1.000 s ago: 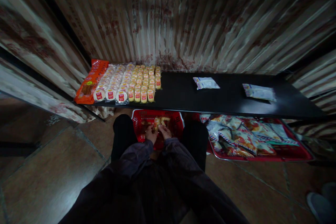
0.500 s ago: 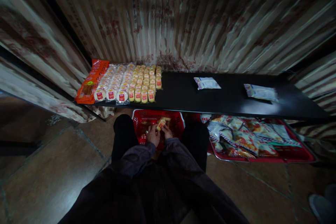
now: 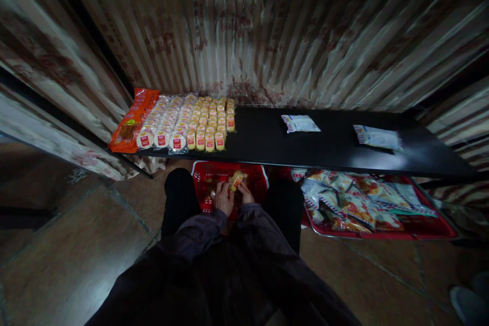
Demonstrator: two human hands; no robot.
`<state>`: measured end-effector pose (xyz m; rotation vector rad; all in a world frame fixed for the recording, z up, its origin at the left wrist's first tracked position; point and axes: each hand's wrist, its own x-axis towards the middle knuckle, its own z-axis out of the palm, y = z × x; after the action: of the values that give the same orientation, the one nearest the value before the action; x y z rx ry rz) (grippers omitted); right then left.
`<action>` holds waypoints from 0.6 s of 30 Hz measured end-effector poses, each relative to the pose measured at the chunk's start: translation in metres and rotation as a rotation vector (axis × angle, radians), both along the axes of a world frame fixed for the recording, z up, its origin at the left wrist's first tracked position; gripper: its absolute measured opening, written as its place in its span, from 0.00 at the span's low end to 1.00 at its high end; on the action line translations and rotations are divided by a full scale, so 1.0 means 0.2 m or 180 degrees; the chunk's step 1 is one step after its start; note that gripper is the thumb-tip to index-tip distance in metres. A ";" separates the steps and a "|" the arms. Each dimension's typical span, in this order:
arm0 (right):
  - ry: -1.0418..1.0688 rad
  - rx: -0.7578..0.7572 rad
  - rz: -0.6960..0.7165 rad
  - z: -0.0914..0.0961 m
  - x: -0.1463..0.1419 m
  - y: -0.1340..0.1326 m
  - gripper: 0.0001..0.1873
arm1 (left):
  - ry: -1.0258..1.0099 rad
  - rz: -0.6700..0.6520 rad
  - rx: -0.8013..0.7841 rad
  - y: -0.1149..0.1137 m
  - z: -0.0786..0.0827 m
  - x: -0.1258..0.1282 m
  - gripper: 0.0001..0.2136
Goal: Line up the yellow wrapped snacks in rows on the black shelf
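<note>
Both my hands are low between my knees, over a red plastic basket [image 3: 254,173] on the floor. My left hand [image 3: 222,196] and my right hand [image 3: 244,192] are closed together on a small yellow snack packet [image 3: 236,180] held just above the basket. More yellow packets lie in the basket under my hands. On the black shelf [image 3: 267,142] ahead, rows of the same yellow packets [image 3: 209,123] are laid out beside rows of round white packets [image 3: 165,121].
An orange packet [image 3: 132,119] lies at the shelf's left end. Two white pouches [image 3: 300,123] [image 3: 378,137] lie further right on the shelf. A second red basket [image 3: 435,226] full of mixed snack bags sits under the shelf. Someone's shoe [image 3: 468,301] shows at bottom right.
My hands have turned the yellow packet from lying across to tilted and lifted it slightly; the view has tipped down a little.
</note>
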<state>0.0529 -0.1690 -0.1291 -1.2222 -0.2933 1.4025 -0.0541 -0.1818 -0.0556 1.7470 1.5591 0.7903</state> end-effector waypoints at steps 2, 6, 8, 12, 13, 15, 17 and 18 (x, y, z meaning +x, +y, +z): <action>0.0212 -0.0055 -0.0096 0.00 0.01 0.00 0.29 | 0.0004 0.0015 0.0025 0.00 0.00 0.00 0.14; 0.0237 -0.0092 -0.0273 0.01 0.03 0.01 0.25 | -0.0036 0.0069 0.0080 0.01 0.02 0.01 0.13; 0.0278 -0.0096 -0.0312 0.02 0.03 0.01 0.23 | -0.0073 0.0092 0.0093 0.02 0.02 0.02 0.13; 0.0365 0.0036 -0.0411 0.06 0.02 0.00 0.22 | -0.0141 0.0069 0.0098 0.04 0.04 0.02 0.15; 0.0359 0.0072 -0.0446 0.07 0.02 0.00 0.23 | -0.0149 0.0059 0.0105 0.04 0.05 0.02 0.16; 0.0333 0.0146 -0.0502 0.09 0.01 -0.01 0.23 | -0.0134 0.0063 0.0142 0.05 0.07 0.02 0.16; 0.0311 0.0232 -0.0524 0.11 0.00 -0.01 0.24 | -0.0100 0.0094 0.0204 0.06 0.09 0.02 0.15; 0.0296 0.0271 -0.0524 0.12 0.00 0.00 0.24 | -0.0092 0.0109 0.0227 0.06 0.09 0.02 0.15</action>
<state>0.0530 -0.1693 -0.1051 -1.0832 -0.1816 1.2873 -0.0503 -0.1700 -0.0372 1.7557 1.5627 0.8942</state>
